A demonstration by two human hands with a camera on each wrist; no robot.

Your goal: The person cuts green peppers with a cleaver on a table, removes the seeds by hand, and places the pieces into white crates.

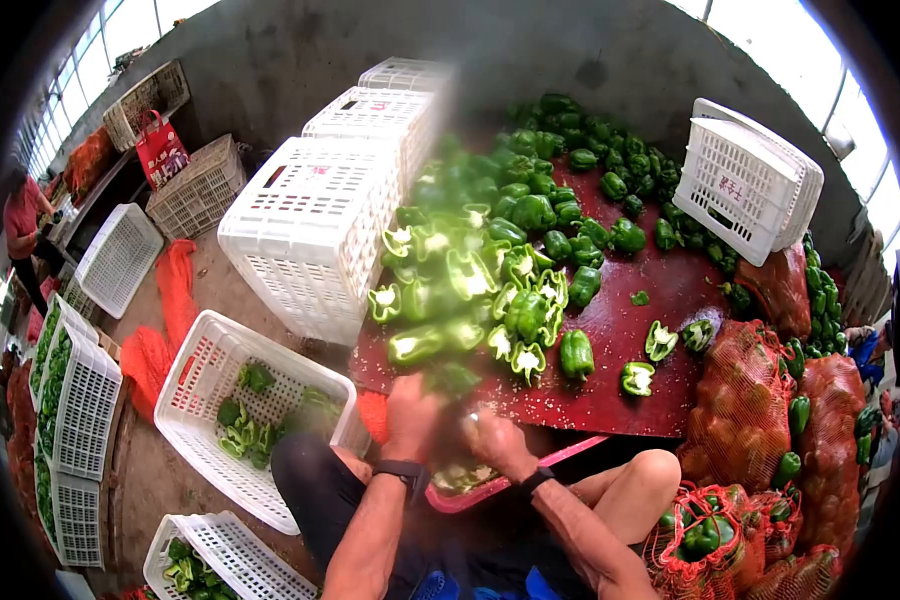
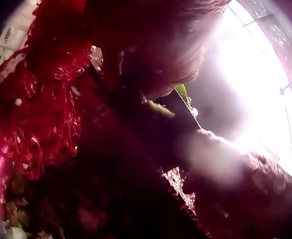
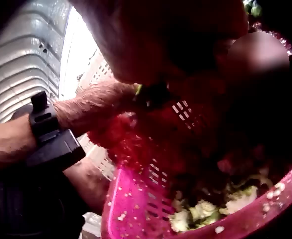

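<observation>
Where the red bench (image 1: 620, 330) ends at the lower middle of the head view, the left hand (image 1: 410, 408) has its fingers curled round a green pepper (image 1: 453, 379). The pepper is blurred and mostly hidden, right at the bench's near edge. The right hand (image 1: 495, 440) sits just beside it with bent fingers; whether it grips anything I cannot tell.

Under both hands a pink basket (image 1: 570, 451) rests on the person's lap. The right wrist view shows pale cores and seeds (image 3: 200, 211) lying in its bottom.

To the left of the lap, a white crate (image 1: 192, 380) stands open with halved peppers (image 1: 240, 435) scattered on its floor. A second white crate (image 1: 245, 558) at the bottom left holds more pieces. A row of upturned white crates (image 1: 310, 215) stands at the upper middle. One tilted crate (image 1: 745, 185) lies on the heap of whole peppers (image 1: 560, 200) at the upper right.

Cut halves (image 1: 460, 275) cover the middle of the bench. Red mesh sacks (image 1: 740, 410) full of peppers fill the lower right.
</observation>
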